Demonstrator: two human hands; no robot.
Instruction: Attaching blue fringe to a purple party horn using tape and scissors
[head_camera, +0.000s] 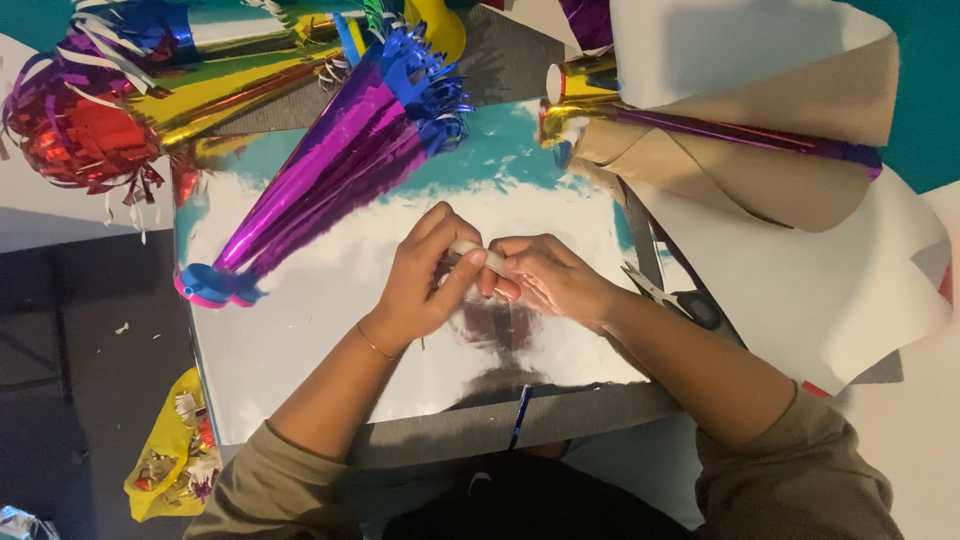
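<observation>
My left hand and my right hand meet over a shiny silver foil sheet spread on a grey board. Both pinch a small white tube-shaped object, a glue stick or roll, between fingers and thumbs. A thin bracelet circles my left wrist. A purple foil cone with blue fringe at its wide end and a blue and pink tip lies on the sheet, just left of my left hand.
Red, gold and purple fringed foil cones lie at the top left. Curled brown and white card with a gold and purple cone sits top right. Scissors lie right of my forearm. A yellow bag of foil scraps is on the floor, lower left.
</observation>
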